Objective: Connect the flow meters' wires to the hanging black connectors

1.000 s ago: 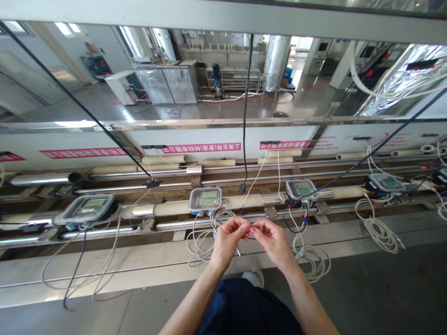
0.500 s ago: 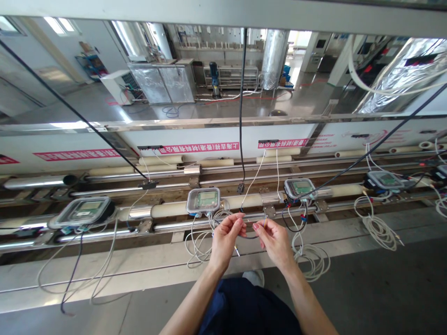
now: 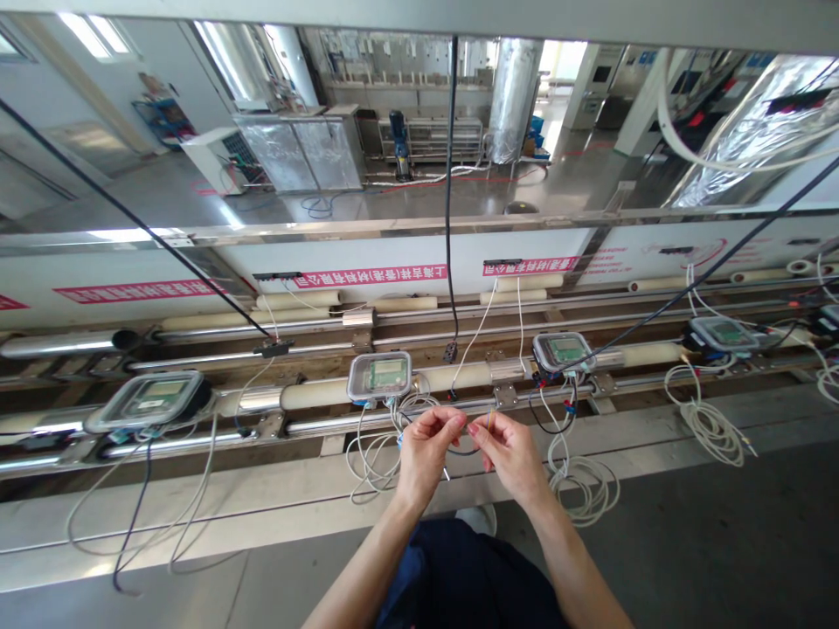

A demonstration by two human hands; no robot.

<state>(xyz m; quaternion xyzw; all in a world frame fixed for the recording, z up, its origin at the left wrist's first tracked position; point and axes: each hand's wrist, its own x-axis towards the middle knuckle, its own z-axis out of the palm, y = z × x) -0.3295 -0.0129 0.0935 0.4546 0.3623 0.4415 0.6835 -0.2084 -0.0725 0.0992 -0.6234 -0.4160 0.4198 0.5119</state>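
My left hand (image 3: pixel 427 445) and my right hand (image 3: pixel 508 450) meet in the middle, fingertips almost touching. Both are closed in a pinch. A thin yellowish wire (image 3: pixel 491 421) shows at the fingers of my right hand. Between the hands hangs a dark cable (image 3: pixel 464 452), curving below the fingertips. What my left fingertips pinch is mostly hidden, but it seems to be a thin wire end. Behind my hands, a clear-lidded meter (image 3: pixel 380 377) sits on the pipe to the left, and another such meter (image 3: pixel 564 351) to the right.
Coiled pale cables (image 3: pixel 585 491) hang over the metal ledge (image 3: pixel 288 507) on the right; others coil near my left hand. A black cable with a plug (image 3: pixel 449 351) hangs down behind my hands. More meters (image 3: pixel 152 400) line the pipe. A white panel (image 3: pixel 393 249) stands behind.
My hands have come closer together, and the gap between their fingertips has narrowed. The view has shifted slightly.
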